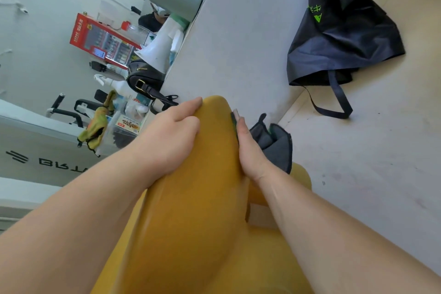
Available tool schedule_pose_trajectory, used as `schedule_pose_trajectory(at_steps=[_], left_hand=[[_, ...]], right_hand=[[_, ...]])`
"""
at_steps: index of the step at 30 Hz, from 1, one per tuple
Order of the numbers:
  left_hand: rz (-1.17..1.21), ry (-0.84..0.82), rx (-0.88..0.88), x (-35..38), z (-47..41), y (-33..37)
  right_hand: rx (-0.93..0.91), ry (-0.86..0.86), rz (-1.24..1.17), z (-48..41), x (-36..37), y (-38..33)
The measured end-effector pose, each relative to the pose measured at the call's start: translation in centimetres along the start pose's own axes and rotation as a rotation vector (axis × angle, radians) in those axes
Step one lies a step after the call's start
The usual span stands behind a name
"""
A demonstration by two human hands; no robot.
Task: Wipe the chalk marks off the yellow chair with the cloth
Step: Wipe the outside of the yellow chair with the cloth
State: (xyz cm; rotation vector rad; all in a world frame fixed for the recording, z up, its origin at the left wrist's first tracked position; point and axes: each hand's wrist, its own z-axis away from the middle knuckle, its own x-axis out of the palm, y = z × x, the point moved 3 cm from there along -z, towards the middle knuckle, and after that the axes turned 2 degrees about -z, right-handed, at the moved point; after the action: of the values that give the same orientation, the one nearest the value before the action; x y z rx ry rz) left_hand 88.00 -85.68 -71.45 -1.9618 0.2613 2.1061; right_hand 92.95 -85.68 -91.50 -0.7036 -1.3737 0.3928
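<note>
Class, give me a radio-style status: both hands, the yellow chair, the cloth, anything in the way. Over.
Left hand steadying yellow chair back. Right hand pressing dark cloth on its edge. No chalk marks visible here. Black bag on floor, apart.

two hands: left hand (171, 136), right hand (250, 150); one yellow chair (191, 210), one cloth (276, 143), one black bag (343, 31).

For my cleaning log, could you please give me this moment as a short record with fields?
chair: yellow chair, backrest seen from above
left hand: left hand gripping the backrest's top edge
right hand: right hand pressing the cloth against the backrest's side
cloth: dark grey cloth
chalk marks: none visible on the side shown
nearby: black bag on the floor
</note>
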Motion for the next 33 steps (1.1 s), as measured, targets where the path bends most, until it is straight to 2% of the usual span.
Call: schedule_pose_trajectory(at_steps=[3,6,9,11,12,15,18,21,25,27,33], left_hand=[[-0.003,-0.006,0.012,-0.2,0.2,0.2],[-0.010,-0.013,0.040,-0.2,0.2,0.1],[0.035,0.013,0.046,-0.2,0.2,0.2],[0.037,0.011,0.040,-0.1,0.1,0.2],[0.025,0.002,0.042,0.0,0.0,0.2],[-0.003,-0.009,0.057,0.0,-0.1,0.2],[-0.059,-0.003,0.084,-0.1,-0.4,0.1],[-0.125,0.004,0.124,-0.2,-1.1,0.1],[-0.147,0.015,0.130,-0.5,-3.4,0.5],[-0.109,0.022,0.099,-0.7,-4.5,0.8],[0.148,0.016,0.088,-1.3,-2.9,-0.8]], right_hand=[[0.139,0.023,-0.053,2.2,0.6,2.8],[-0.018,0.091,0.070,4.8,2.2,0.7],[-0.185,0.001,0.182,4.8,3.1,-3.5],[-0.210,-0.081,0.116,2.1,2.3,-4.6],[-0.173,-0.096,0.045,0.6,1.5,-4.4],[0.087,-0.105,-0.096,-1.5,-0.1,-1.7],[0.111,-0.115,-0.063,0.0,-0.2,1.3],[0.019,0.015,0.061,3.2,1.1,-0.2],[-0.192,-0.015,0.279,9.6,4.9,-2.9],[-0.279,-0.012,0.368,10.9,5.9,-2.7],[-0.339,-0.003,0.433,10.3,5.3,-1.8]])
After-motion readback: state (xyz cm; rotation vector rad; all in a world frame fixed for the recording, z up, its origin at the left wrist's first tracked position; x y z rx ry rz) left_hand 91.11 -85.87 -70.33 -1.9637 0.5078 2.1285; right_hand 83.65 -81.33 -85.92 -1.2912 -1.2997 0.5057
